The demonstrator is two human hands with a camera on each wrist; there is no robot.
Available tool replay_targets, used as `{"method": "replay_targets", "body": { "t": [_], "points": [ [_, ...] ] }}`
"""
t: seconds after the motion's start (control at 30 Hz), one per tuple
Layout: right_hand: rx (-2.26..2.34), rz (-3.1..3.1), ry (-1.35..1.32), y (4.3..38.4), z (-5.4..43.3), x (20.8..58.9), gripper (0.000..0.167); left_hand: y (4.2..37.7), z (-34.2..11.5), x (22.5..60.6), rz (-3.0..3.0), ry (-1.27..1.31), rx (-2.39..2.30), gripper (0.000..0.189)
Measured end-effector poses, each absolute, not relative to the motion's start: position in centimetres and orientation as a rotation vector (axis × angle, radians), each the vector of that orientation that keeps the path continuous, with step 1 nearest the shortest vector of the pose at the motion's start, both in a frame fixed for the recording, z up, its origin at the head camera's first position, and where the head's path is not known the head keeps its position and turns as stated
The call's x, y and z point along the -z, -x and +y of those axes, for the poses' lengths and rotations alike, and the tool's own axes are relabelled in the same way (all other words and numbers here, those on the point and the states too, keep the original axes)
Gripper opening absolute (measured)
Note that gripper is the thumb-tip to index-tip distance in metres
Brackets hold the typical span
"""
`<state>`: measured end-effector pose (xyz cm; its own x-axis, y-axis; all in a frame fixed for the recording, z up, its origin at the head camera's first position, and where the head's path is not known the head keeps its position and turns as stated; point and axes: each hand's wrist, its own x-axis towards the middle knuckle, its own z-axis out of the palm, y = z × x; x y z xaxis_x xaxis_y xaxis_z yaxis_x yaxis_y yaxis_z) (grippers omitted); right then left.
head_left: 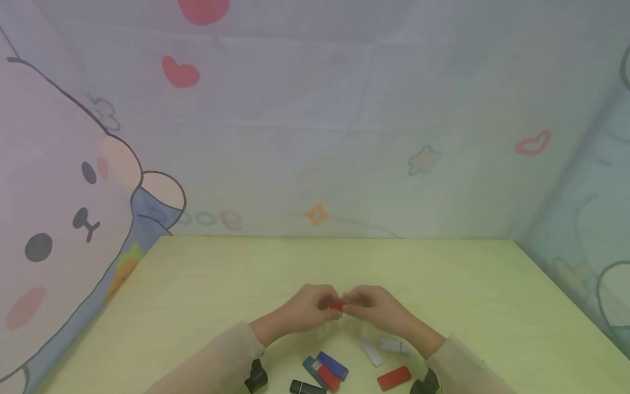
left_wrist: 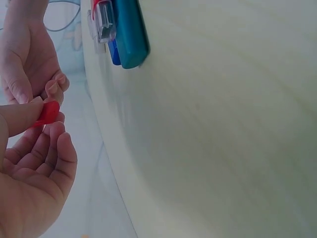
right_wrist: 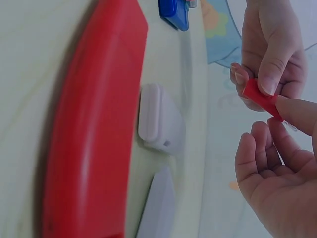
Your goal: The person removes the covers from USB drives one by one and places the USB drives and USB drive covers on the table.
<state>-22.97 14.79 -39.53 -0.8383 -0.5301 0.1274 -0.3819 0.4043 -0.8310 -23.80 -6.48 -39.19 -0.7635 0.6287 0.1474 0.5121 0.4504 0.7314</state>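
A small red plastic piece is held between both hands above the table. My left hand pinches one end of it between thumb and fingers. With thumb and index finger, my right hand pinches the other end. In the right wrist view the red piece tilts down toward the right thumb, and a small clear or shiny tip shows beside that thumb. Fingers cover much of it, so its exact kind cannot be told. The left wrist view shows only its rounded red end.
Nearer the body lie several USB sticks: teal, blue, red with bare metal plug, black, another red and white. A slim white piece lies beside the white stick. A printed curtain hangs behind the table.
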Motion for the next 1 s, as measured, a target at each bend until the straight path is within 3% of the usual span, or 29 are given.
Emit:
{"method": "replay_targets", "body": {
  "t": [1.0],
  "points": [
    [1.33,2.509,0.928,22.5,14.6,39.3,0.015,23.4,-7.4,37.4,2.563,-1.041,-1.244,0.021]
  ]
}}
